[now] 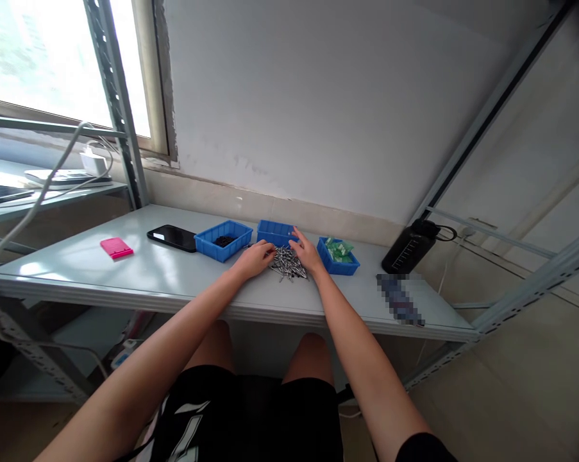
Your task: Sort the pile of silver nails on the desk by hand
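A loose pile of small silvery metal pieces [288, 264] lies on the grey table between my hands. My left hand [259, 258] rests at the pile's left edge, its fingers curled together; what they hold, if anything, is hidden. At the pile's right side is my right hand [306, 249], with its fingers apart and nothing visible in them. Just behind the hands stands a blue bin [276, 231], partly covered by the fingers. A second blue bin [224, 240] with small black pieces is to the left. The third blue bin [342, 264], at the right, holds green-and-clear packets.
A black phone [172, 237] and a pink object [117, 248] lie on the table [140, 273] at the left. Toward the right end stand a black bottle [411, 247] and a blurred item [399, 299]. Metal shelf posts flank the table, with a wall behind.
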`<state>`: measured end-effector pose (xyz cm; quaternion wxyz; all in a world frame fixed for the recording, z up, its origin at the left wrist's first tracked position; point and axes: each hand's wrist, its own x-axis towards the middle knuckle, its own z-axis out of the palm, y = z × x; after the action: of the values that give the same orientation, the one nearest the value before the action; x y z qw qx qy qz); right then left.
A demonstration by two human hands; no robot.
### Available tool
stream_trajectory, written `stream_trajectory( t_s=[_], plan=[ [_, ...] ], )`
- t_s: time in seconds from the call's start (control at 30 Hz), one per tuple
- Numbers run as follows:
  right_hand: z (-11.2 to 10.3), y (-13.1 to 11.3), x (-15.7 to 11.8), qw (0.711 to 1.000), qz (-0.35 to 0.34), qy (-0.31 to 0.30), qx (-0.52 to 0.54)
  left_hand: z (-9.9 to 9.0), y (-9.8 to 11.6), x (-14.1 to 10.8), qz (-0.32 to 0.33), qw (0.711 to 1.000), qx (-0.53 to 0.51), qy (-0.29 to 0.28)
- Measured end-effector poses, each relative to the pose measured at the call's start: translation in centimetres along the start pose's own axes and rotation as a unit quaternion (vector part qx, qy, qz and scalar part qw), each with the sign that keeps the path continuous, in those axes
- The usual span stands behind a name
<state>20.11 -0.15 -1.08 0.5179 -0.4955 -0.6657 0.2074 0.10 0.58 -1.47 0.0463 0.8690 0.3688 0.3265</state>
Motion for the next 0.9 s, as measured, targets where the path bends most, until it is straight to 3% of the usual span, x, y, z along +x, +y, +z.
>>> stream_trajectory(
  t_s=[0.17,0.27,0.5,0.9],
  plan=[
    [-0.9,0.9,0.0,0.997,-0.001,0.068,-0.044,0.0,-0.2,0.1,0.006,1.0,0.007,-0.005],
    [-1.1,1.0,-0.4,0.994,-0.004,0.078,-0.075,0.0,-0.2,0.1,0.015,1.0,0.016,-0.019],
    [-0.8,0.8,-1.1,0.993,-0.002,0.036,-0.112,0.0,-0.3,0.1,0.049,0.994,0.064,-0.072],
    [-1.0,1.2,-1.1,0.99,0.015,0.001,-0.142,0.1,-0.6,0.3,0.055,0.991,0.083,-0.086]
  ],
)
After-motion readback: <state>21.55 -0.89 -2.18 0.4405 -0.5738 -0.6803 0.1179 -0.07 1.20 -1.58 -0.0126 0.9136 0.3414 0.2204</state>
